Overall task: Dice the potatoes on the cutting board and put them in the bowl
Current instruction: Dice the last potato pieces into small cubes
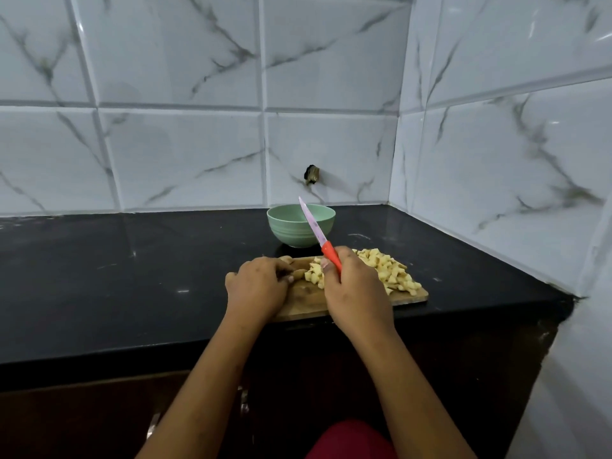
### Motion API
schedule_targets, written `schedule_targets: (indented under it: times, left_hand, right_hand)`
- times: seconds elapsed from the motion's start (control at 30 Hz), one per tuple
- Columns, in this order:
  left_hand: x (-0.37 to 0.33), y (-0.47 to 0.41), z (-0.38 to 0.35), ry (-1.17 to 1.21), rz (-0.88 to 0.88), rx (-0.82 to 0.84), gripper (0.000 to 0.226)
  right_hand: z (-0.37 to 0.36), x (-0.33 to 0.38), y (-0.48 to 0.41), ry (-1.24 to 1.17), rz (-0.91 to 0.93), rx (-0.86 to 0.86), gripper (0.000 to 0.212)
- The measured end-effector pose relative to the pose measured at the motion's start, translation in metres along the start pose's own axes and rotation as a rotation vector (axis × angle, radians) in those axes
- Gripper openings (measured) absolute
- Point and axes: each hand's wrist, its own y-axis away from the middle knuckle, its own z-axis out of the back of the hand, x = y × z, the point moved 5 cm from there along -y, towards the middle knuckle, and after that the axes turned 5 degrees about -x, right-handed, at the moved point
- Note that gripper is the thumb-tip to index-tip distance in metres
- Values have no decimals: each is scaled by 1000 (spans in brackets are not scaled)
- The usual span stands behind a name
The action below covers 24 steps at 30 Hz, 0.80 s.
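A wooden cutting board [409,298] lies on the black counter. Diced potato pieces [394,271] are heaped on its right half, with a smaller heap [314,274] in the middle. My right hand [356,286] grips a knife by its red handle [331,255]; the blade [311,223] points up and away, over the bowl. My left hand [256,286] lies on the board's left part, fingers curled on an uncut piece of potato [299,273], mostly hidden. A pale green bowl [299,226] stands just behind the board; its inside is not visible.
The black counter [132,276] runs left, with its front edge near me. White marble-look tiled walls close the back and right side, forming a corner. A small dark fitting [311,174] sticks out of the back wall above the bowl.
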Motion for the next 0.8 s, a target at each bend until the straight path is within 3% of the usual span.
schedule_targets:
  times: [0.27, 0.5, 0.8]
  left_hand:
    - [3, 9, 11, 45, -6, -72, 7]
    - [6, 11, 7, 119, -25, -45, 2]
    - [6, 11, 7, 85, -35, -87, 15]
  right_hand:
    - [9, 8, 32, 228, 75, 221, 45]
    - [3, 11, 35, 381, 105, 240, 50]
    - [-12, 21, 30, 586, 137, 316, 61]
